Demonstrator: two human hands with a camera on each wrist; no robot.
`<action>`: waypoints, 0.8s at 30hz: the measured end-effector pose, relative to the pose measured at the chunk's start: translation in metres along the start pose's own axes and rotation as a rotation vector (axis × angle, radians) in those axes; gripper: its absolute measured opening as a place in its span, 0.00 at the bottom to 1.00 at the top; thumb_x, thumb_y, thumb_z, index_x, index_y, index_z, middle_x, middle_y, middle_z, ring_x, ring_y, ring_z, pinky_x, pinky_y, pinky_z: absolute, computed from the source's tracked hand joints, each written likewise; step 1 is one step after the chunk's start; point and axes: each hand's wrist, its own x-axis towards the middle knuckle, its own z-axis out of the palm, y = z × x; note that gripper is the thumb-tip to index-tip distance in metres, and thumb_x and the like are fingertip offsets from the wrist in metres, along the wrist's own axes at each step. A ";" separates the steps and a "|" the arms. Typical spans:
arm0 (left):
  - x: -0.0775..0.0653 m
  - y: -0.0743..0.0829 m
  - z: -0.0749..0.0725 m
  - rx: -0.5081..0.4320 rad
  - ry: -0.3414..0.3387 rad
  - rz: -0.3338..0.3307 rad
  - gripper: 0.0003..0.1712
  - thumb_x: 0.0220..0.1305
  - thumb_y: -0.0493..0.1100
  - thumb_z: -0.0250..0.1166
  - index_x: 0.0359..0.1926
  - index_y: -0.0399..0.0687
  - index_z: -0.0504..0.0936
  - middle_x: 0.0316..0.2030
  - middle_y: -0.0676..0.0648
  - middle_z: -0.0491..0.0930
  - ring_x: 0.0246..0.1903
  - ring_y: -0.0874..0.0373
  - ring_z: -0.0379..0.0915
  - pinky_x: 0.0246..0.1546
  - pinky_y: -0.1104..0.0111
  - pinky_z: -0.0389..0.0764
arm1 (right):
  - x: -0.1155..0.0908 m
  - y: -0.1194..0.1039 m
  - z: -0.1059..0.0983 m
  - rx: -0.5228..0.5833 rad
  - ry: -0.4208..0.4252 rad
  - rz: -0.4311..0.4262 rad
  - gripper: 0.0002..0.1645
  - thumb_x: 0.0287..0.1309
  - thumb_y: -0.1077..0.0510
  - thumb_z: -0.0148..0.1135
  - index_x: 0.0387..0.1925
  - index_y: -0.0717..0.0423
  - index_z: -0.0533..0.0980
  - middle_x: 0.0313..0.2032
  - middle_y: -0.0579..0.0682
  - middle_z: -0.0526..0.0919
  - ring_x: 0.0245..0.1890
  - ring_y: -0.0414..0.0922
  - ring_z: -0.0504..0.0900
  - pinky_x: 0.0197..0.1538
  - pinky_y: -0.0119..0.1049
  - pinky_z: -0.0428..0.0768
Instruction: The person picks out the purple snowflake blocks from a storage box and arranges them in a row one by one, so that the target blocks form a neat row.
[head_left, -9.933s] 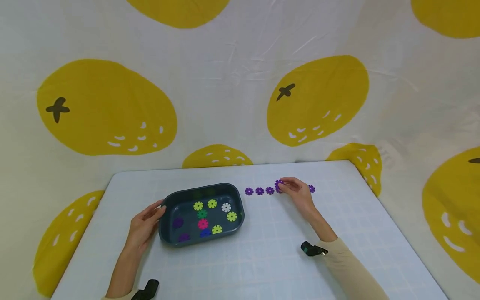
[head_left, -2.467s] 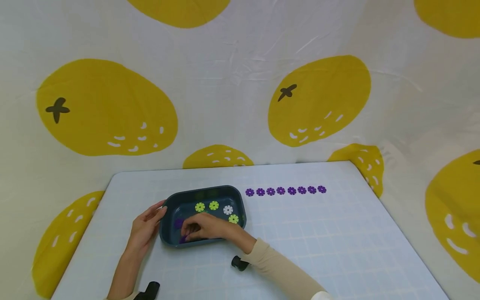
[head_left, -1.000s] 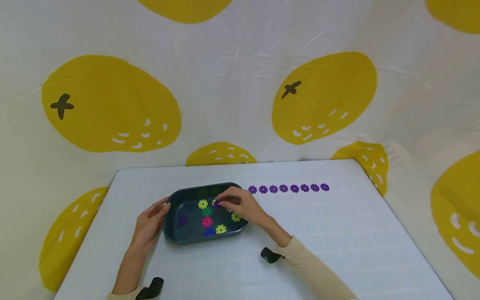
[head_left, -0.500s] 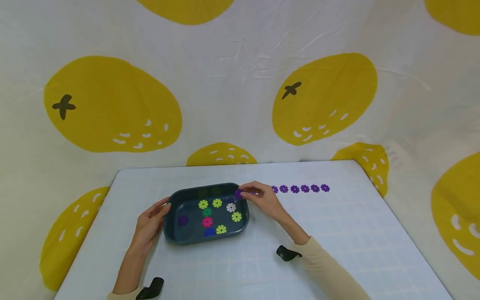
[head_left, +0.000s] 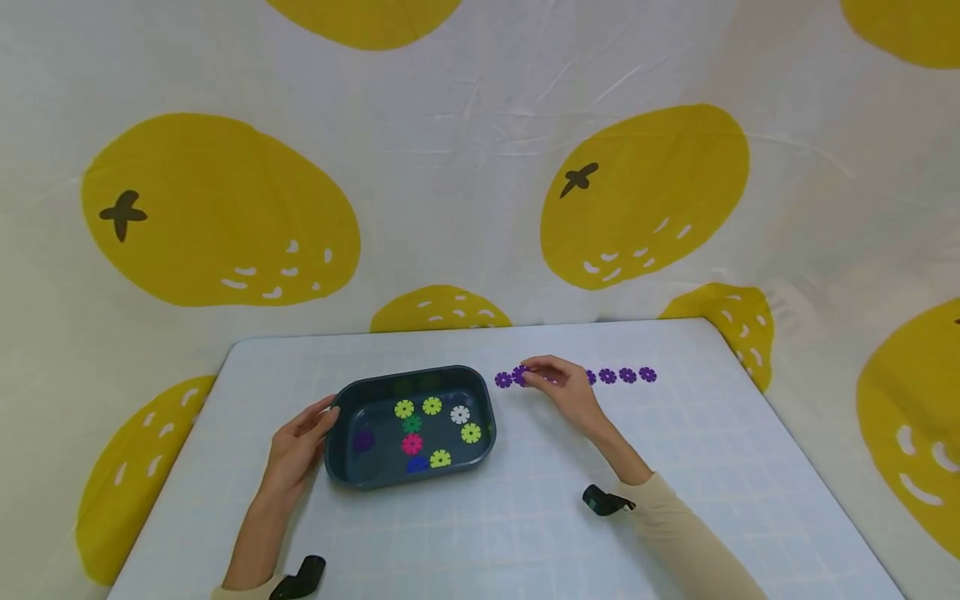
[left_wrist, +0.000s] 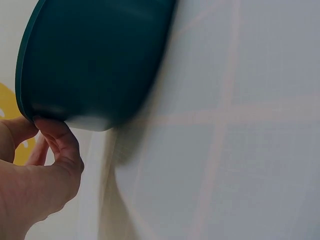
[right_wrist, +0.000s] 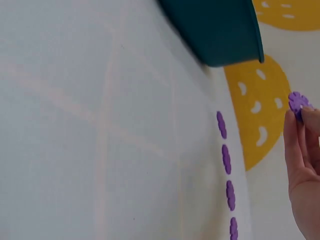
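Between thumb and fingers my right hand [head_left: 568,392] pinches a purple flower-shaped disc [right_wrist: 297,102], raised above a row of similar purple discs [head_left: 627,376]. Part of that row is hidden behind the hand. With my left hand [head_left: 292,450] I grip the left rim of a dark teal tray [head_left: 341,475]; the left wrist view shows thumb and fingers on its edge. Inside the tray lie several yellow-green discs [head_left: 470,433], a white disc [head_left: 460,414], a green disc [head_left: 412,423], a pink disc [head_left: 412,443], a blue disc [head_left: 417,463] and a purple disc [head_left: 363,440].
A white table [head_left: 480,550] with a faint grid carries the tray and the row, which runs rightward from the tray near the far edge. Behind it hangs a pale curtain [head_left: 450,183] with large yellow fruit prints.
My right hand has picked a purple disc from the tray and carried it right, over the row. Earlier the row gained discs at its right end. The left hand keeps its hold on the tray.
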 end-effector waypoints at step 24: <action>-0.003 0.001 0.002 -0.008 0.003 0.011 0.33 0.62 0.57 0.75 0.66 0.58 0.81 0.39 0.66 0.82 0.40 0.70 0.76 0.37 0.77 0.74 | -0.019 0.015 -0.070 -0.027 0.196 0.092 0.18 0.70 0.62 0.65 0.57 0.65 0.80 0.54 0.64 0.83 0.48 0.44 0.84 0.51 0.30 0.81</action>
